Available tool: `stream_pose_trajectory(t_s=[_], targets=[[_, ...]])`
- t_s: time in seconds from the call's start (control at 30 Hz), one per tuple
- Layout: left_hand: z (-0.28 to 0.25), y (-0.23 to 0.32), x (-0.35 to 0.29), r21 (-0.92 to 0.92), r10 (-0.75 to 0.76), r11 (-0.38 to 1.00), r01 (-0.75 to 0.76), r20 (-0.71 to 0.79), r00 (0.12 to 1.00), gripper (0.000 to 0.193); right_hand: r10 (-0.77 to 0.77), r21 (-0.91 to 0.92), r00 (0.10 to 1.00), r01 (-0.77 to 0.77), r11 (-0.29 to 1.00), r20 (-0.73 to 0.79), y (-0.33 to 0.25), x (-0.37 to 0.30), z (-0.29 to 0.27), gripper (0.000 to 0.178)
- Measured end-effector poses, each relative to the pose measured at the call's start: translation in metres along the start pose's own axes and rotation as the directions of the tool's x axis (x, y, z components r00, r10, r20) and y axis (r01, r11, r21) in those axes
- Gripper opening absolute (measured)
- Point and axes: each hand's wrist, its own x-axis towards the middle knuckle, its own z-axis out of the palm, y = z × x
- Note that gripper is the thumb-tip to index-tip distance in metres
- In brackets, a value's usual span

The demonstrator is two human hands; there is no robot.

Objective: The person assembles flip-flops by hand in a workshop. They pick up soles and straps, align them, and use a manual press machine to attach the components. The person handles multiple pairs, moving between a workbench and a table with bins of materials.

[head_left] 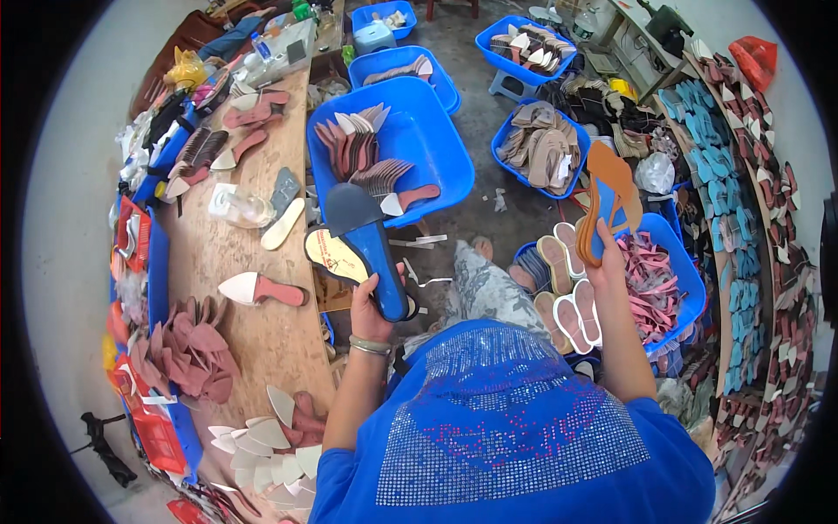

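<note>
Head view: L hand [373, 307] clamps slipper [374, 258], R hand [608, 258] soles [614, 173]; slipper, gripped low, could tip nr table's [271, 339] R edge.

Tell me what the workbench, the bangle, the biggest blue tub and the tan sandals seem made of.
Workbench: wood, matte, by its pale brown grain. Bangle: probably metal, polished, from its silvery shine. Tub: likely moulded plastic, smooth, slightly glossy, given its even colour and highlights. Tan sandals: leather or a synthetic lookalike, smooth, low sheen; looks alone leave it open.
</note>
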Motion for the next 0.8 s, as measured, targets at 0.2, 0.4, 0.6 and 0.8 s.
stream_pose_trajectory(t_s=[0.2,0.4,0.6,0.8], targets=[[0.022,-0.015,0.083,-0.045,0.087,0.995,-0.089,-0.049,0.995,0.051,0.050,-0.081,0.998,-0.046,0.996,0.041,-0.003,0.107,0.049,0.035],[0.066,-0.024,0.194,-0.033,0.179,0.981,-0.189,-0.194,0.965,0.046,0.095,-0.221,0.990,-0.069,0.973,0.108,-0.032,0.229,0.117,0.036],[0.097,-0.048,0.260,0.008,0.175,0.983,-0.185,-0.358,0.917,0.041,0.237,-0.205,0.969,-0.219,0.954,0.071,-0.056,0.369,0.145,0.042],[0.131,-0.059,0.301,0.025,0.170,0.984,-0.175,-0.409,0.897,0.034,0.251,-0.276,0.954,-0.200,0.940,0.164,-0.066,0.418,0.174,0.045]])
